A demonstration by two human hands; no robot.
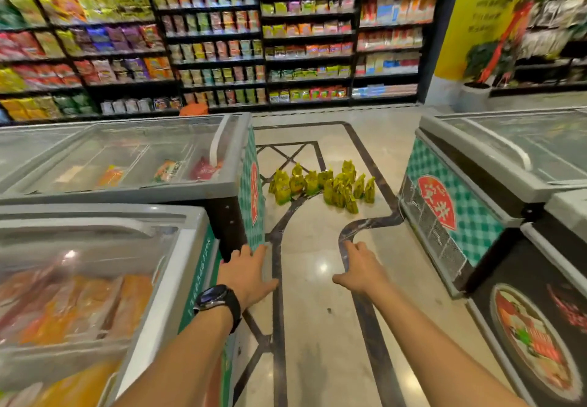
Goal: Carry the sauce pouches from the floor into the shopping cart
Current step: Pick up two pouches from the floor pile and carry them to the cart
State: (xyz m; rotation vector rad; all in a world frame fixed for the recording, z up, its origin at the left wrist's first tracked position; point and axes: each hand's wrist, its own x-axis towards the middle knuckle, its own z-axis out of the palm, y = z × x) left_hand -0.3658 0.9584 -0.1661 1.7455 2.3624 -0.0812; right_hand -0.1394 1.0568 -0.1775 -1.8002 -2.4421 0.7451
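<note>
The yellow-green sauce pouches (322,185) stand clustered on the marble floor (317,311) ahead, in the aisle between the chest freezers (127,165). None looks collected yet, and no shopping cart is in view, so the whole carry seems still to do. Both grips are released and empty: the left hand (246,274) and right hand (360,271) reach forward, well short of the pouches.

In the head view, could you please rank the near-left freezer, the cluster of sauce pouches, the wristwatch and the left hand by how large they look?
1. Near-left freezer, by far.
2. Cluster of sauce pouches.
3. Left hand, though its nearness to the camera inflates it.
4. Wristwatch.
The hand and the cluster look close in area, so their order is unsure.
</note>
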